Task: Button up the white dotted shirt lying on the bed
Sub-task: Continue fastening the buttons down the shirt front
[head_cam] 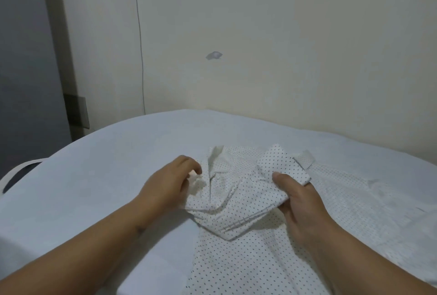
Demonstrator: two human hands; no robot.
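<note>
While the shirt point(236, 235) lies mid-bed point(118, 153), the right hand point(300, 202) pinches its front edge and the left hand point(170, 183), fingers curled, grips the opposite edge, likely aligning them for buttoning.

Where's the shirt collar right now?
In the head view the collar sits at the far end of the white dotted shirt, mid-bed, between the left hand and the right hand, which grips the fabric just below it.
</note>
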